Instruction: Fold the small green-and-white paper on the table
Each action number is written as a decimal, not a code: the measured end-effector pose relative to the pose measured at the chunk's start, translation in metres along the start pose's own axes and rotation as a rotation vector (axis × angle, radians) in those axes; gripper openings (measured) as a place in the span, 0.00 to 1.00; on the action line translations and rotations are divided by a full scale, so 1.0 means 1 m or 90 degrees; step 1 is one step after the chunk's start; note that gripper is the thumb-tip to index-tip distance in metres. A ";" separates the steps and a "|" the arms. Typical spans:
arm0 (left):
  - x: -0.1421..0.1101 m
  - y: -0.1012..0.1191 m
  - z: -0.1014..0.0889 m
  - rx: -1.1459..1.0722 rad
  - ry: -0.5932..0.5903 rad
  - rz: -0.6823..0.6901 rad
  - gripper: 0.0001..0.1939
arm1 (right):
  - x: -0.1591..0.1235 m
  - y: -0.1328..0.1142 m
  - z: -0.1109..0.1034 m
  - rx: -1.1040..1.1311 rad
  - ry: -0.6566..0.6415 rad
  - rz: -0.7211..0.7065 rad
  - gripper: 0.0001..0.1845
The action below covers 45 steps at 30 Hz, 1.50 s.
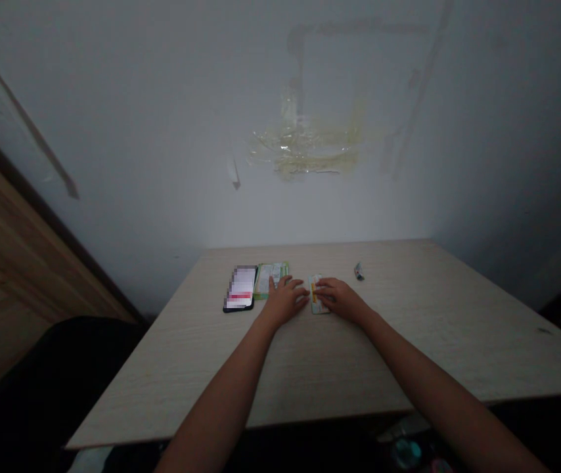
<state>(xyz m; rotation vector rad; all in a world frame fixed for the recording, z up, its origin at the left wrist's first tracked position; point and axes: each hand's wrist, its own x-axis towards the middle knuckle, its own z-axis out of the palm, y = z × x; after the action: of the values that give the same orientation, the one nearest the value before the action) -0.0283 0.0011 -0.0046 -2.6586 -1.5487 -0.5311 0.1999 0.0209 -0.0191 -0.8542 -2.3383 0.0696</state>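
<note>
A small flat packet [318,307], pale with a yellow patch, lies on the table between my two hands. My right hand [343,299] reaches over it from the right, and its outstretched fingers rest on the printed face. At the packet's left edge, my left hand [284,303] has its fingers apart, with the tips close to that edge; I cannot tell whether they touch it. Neither hand is wrapped round anything. Just behind my left hand is a green and white printed packet [263,279], partly covered by the fingers.
A phone [242,288] with a lit, partly blurred screen lies left of the green packet. A small crumpled wrapper [359,271] sits beyond my right hand. The light wooden table [408,309] meets a wall [172,164] carrying peeling clear tape [310,150].
</note>
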 end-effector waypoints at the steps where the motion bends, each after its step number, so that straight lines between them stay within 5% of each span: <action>1: 0.000 0.000 0.000 0.001 0.001 -0.001 0.12 | 0.000 0.000 0.000 0.000 0.001 -0.001 0.14; 27: 0.007 0.006 0.001 -0.007 0.002 0.030 0.12 | 0.003 -0.003 -0.001 0.013 -0.010 0.010 0.12; 45: 0.014 0.015 0.002 -0.026 0.009 -0.039 0.12 | 0.000 0.003 0.005 0.138 0.012 0.122 0.12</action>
<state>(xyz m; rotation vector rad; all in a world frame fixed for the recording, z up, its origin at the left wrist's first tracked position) -0.0092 0.0055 -0.0006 -2.6374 -1.6380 -0.5896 0.1982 0.0239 -0.0242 -0.9607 -2.1770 0.3861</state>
